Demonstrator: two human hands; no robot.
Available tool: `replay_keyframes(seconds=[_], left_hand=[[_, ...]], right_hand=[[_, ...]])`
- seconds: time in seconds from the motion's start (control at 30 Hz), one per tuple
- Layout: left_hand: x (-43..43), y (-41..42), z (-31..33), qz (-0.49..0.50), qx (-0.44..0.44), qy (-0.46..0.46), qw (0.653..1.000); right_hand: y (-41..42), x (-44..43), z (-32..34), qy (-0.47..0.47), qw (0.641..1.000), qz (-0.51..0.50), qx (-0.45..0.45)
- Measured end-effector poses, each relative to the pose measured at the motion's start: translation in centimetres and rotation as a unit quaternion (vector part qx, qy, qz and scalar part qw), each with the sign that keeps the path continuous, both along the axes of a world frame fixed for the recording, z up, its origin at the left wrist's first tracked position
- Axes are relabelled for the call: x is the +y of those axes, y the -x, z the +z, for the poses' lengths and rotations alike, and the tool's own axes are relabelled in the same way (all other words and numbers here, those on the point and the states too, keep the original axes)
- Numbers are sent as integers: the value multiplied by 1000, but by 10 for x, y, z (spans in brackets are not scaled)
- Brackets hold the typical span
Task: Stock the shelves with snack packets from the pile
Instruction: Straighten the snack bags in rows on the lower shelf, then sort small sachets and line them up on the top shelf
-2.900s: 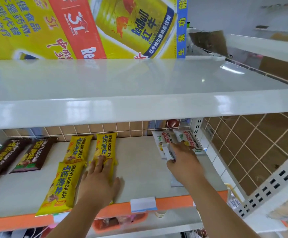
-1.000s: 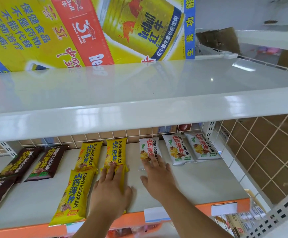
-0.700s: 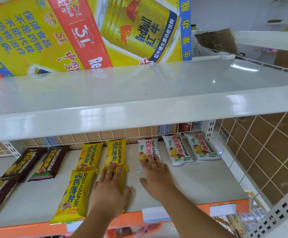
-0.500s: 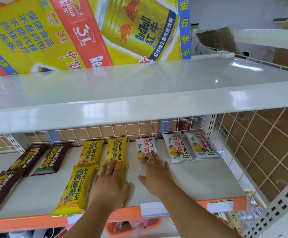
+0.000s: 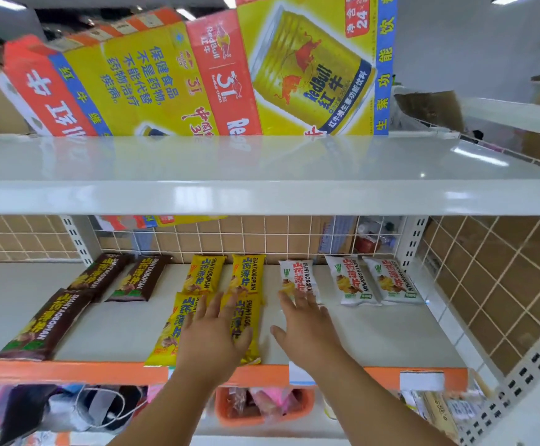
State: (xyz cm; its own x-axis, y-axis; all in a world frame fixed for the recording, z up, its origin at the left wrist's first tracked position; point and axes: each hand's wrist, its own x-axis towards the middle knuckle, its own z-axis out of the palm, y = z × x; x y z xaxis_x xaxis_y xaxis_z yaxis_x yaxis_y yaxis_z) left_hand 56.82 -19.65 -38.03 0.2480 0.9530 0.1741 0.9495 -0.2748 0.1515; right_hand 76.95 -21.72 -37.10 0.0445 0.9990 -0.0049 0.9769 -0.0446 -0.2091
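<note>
On the middle shelf (image 5: 391,336) lie rows of long snack packets. Three brown packets (image 5: 46,326) lie at the left, several yellow packets (image 5: 202,275) in the middle, three white packets (image 5: 352,281) at the right. My left hand (image 5: 212,336) lies flat with straight fingers on the two front yellow packets (image 5: 246,326). My right hand (image 5: 305,326) is spread flat on the shelf, its fingertips touching the near end of the leftmost white packet (image 5: 297,278). Neither hand holds anything.
An empty white shelf (image 5: 262,197) juts out overhead, with a large Red Bull carton (image 5: 198,75) behind it. A wire grid (image 5: 262,236) backs the middle shelf. Below the orange front edge (image 5: 69,371) sit an orange basket (image 5: 262,410) and cables.
My right hand moved from the far-right white packets to the leftmost white packet and has drawn back slightly. The left hand stayed on the yellow packets. The camera tilted up.
</note>
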Motion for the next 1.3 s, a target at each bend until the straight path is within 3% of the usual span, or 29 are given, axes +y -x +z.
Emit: replay_keyframes(seconds=[0.17,0.47,0.73,0.93,1.1,1.3], left_hand=[[-27,73,24,37,-9,-19,999],[-83,241,100,124,-24,-83,989],[-152,409,180,218,-14,-171,961],[-196,497,237,271,-14,-221,937],[-205,534,287,274,-30,-307,911],[-177,540,323,240,-22,-355,903]], right_hand=[[75,-16,24,-25,999,41,9],[241,-44,102,-102,983,139,-56],[410,-70,178,-175,954,244,-17],[495,-88,243,-268,911,315,-6],[523,-73,295,-432,827,342,111],[518,-26,335,-476,802,330,146]])
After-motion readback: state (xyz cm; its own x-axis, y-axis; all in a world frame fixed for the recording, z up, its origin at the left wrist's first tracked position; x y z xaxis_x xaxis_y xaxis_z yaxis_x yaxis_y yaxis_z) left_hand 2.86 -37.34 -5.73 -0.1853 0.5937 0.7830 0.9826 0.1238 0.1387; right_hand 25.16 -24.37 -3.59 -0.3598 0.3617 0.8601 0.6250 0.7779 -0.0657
